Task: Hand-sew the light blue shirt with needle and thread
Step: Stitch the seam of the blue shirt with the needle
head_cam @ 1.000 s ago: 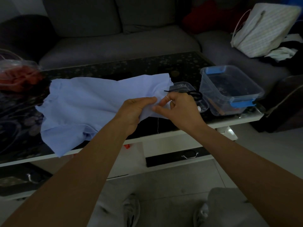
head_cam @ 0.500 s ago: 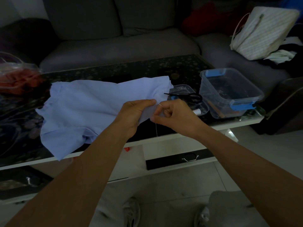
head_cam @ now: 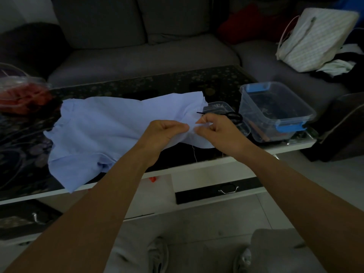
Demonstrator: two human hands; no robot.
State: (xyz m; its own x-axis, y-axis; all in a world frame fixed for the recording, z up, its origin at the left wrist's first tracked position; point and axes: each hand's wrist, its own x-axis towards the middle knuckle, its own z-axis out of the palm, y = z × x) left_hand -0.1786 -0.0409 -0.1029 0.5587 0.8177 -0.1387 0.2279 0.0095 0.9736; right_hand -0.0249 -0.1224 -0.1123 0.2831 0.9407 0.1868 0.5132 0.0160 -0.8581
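Observation:
The light blue shirt (head_cam: 110,131) lies spread over the dark patterned table (head_cam: 149,89), one corner hanging over the front edge. My left hand (head_cam: 165,133) pinches a raised fold of the shirt near its right end. Just to the right, my right hand (head_cam: 218,131) has its fingers curled, pinching at the same fold; the needle itself is too small to make out. A pale thread (head_cam: 194,154) hangs down from the fabric below my hands.
Black-handled scissors (head_cam: 232,116) lie on a small clear lid behind my right hand. A clear plastic box with blue clips (head_cam: 275,111) stands at the table's right end. A clear container with red contents (head_cam: 21,95) sits far left. A grey sofa is behind; drawers below.
My right hand dipped lower half a second ago and is now back up against the fold. The left hand has kept its grip on the shirt.

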